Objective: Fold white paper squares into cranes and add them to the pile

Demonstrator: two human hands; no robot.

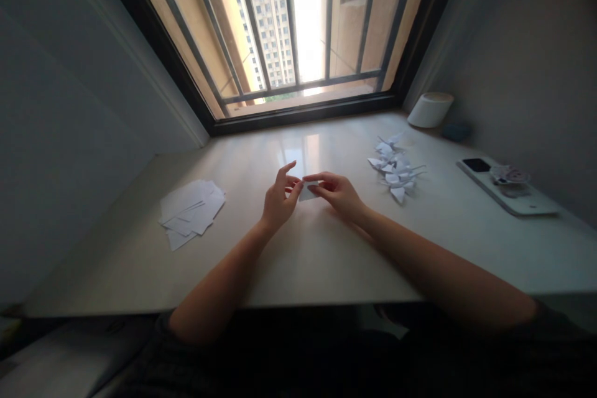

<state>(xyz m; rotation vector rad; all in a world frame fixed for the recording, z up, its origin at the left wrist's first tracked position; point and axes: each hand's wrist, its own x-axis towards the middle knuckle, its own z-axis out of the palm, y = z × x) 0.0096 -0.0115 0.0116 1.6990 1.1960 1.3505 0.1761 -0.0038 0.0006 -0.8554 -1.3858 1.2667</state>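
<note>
a small paper (308, 192) is shown at the centre of the table (326, 261), pinched at its 9 o'clock edge by the left hand (278, 200), index finger raised, and at its 3 o'clock edge by the right hand (339, 194), thumb and fingers closed on it. whether it rests on the surface cannot be told. loose sheets (191, 212) are spread at 9 o'clock, well apart. a heap (395, 168) of folded shapes is seen at 2 o'clock, near the right hand. a phone (506, 193) is laid at 3 o'clock beyond the heap. a white roll (430, 109) is set at 1 o'clock, near the window (298, 31) at 12 o'clock.
</note>
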